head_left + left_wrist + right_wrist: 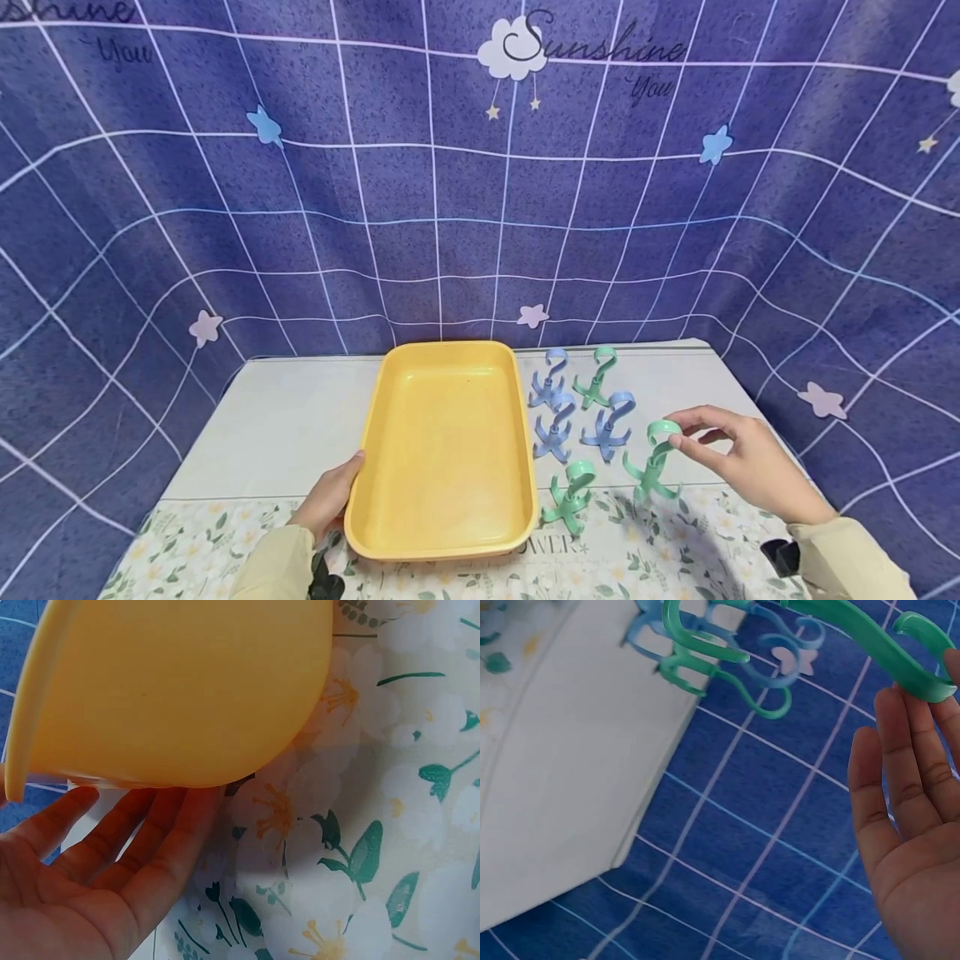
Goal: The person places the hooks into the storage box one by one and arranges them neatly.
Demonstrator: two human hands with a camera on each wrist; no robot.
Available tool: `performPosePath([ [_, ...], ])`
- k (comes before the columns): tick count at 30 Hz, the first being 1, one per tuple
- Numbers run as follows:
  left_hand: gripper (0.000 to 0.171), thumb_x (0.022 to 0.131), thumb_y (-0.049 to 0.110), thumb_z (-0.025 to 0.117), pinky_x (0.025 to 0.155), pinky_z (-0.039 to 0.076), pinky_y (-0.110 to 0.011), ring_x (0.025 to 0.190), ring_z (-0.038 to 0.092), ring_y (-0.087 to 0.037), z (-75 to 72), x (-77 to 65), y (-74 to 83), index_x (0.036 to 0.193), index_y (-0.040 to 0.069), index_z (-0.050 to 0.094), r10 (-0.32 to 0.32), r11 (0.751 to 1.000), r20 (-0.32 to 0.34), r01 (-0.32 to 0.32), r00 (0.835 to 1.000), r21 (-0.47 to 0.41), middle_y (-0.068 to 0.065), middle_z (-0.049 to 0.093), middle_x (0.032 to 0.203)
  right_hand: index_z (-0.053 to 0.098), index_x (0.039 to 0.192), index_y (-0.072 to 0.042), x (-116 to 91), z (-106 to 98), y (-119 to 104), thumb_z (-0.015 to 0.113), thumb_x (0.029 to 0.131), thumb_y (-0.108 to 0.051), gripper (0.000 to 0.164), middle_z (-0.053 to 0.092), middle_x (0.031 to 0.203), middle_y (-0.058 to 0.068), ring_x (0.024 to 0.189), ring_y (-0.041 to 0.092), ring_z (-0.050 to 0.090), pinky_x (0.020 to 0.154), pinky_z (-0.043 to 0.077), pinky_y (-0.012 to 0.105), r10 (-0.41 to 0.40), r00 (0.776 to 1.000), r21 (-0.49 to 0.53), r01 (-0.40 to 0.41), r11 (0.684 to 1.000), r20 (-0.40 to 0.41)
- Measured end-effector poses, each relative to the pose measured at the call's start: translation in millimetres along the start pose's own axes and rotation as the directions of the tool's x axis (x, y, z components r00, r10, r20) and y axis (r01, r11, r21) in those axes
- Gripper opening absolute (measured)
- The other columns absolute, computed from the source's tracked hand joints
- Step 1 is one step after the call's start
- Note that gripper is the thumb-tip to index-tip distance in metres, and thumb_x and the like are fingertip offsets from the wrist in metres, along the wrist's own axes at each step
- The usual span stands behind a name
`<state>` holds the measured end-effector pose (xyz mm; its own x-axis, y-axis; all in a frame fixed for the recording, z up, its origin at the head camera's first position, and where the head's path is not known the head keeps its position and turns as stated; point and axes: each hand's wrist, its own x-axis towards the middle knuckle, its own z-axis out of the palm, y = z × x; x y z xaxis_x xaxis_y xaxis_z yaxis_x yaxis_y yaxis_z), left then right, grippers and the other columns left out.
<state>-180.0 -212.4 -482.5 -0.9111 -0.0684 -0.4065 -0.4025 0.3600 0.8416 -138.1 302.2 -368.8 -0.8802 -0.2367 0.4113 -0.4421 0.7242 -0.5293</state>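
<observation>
My left hand (330, 496) grips the left side of a yellow plastic tray (356, 521), with the thumb by its rim and the fingers against the outer wall (187, 712). Inside, the tray holds nothing. My right hand (738, 458) pinches the curled top of a green multi-prong hook (654, 471) between thumb and fingers. In the right wrist view that green hook (870, 641) is partly cut off by the frame edge. Whether its prongs touch the table cannot be told.
Right of the tray lie three blue hooks (607, 433) and two more green ones, one at the back (594, 387) and one in front (570, 504). A floral cloth (675, 558) covers the front of the white table (277, 417). Blue curtains (450, 192) enclose the back and sides.
</observation>
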Motion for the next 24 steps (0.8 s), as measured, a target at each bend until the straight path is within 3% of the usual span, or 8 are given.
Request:
performPosePath([
  [11, 0.079, 0.108, 0.058, 0.031, 0.070, 0.061, -0.040, 0.085, 0.068, -0.019, -0.1, -1.2, 1.0, 0.147, -0.010, 0.041, 0.005, 1.000, -0.003, -0.005, 1.000, -0.004, -0.016, 0.069, 0.108, 0.076, 0.110, -0.028, 20.5, -20.7, -21.8, 0.079, 0.091, -0.016, 0.023, 0.074, 0.108, -0.007, 0.088, 0.001, 0.064, 0.066, 0.054, 0.025, -0.034, 0.999, -0.071, 0.032, 0.997, -0.025],
  [24, 0.081, 0.108, 0.060, 0.029, 0.070, 0.061, -0.038, 0.083, 0.067, -0.018, 0.7, 0.8, -0.7, 0.148, -0.010, 0.040, 0.010, 1.000, -0.032, -0.009, 0.999, 0.024, -0.017, 0.068, 0.109, 0.076, 0.109, -0.026, 43.7, -20.6, -37.9, 0.077, 0.094, -0.017, 0.018, 0.074, 0.107, -0.008, 0.087, 0.002, 0.064, 0.061, 0.054, 0.025, -0.080, 0.997, -0.041, 0.079, 0.996, -0.010],
])
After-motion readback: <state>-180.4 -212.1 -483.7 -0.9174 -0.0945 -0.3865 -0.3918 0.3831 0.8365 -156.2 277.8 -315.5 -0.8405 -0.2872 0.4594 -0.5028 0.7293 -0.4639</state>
